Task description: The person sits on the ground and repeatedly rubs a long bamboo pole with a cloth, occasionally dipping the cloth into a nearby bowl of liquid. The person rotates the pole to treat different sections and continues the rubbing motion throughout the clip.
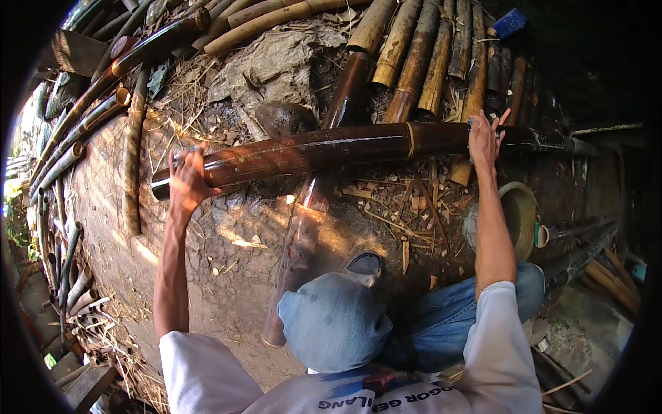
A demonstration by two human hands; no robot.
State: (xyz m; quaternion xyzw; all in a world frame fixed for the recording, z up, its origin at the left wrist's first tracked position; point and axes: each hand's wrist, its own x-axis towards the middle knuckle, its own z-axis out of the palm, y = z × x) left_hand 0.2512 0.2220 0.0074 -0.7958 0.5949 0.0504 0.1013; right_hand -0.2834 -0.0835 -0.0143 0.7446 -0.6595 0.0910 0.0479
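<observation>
A long, thick bamboo pole (310, 152), dark brown and glossy as if wet, lies crosswise in front of me, with a pale node ring right of its middle. My left hand (187, 181) is closed over it near its left end, thumb toward me. Farther right, my right hand (487, 138) grips the pole from above, some fingertips reaching past its far side. Small bluish-grey bits show at both hands; I cannot make out what they are. Beneath the pole, a second dark bamboo length (303, 228) runs from far to near and bears it.
Several yellow-brown bamboo poles (420, 55) lie side by side at the far right. A crumpled sack (269, 69) and a dark rounded lump (285, 119) sit beyond the pole. A bucket (518, 217) stands below my right hand. More bamboo (131, 159) lines the left.
</observation>
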